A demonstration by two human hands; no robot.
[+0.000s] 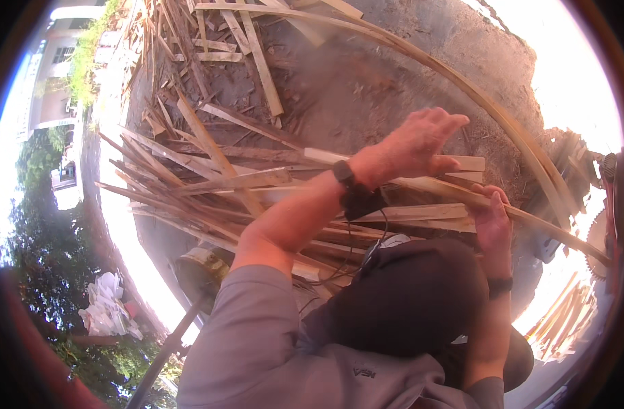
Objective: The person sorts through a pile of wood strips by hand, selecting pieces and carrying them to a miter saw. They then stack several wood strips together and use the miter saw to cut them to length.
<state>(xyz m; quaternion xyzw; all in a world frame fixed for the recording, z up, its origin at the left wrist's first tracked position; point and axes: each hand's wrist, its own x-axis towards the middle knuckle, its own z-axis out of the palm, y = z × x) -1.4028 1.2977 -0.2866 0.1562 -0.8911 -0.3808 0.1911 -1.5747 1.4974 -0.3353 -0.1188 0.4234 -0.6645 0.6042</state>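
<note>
You're apparently positioning a wooden strip [557, 233], right hand [494, 225] gripping it, left hand [413, 146] hovering, thumb apart, likely needing steady guidance.

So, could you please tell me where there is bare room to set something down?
Mostly bare ground shows between the long curved strips and the heaped slats, with more beyond those strips. Beneath the left forearm, slats lie crowded.
</note>
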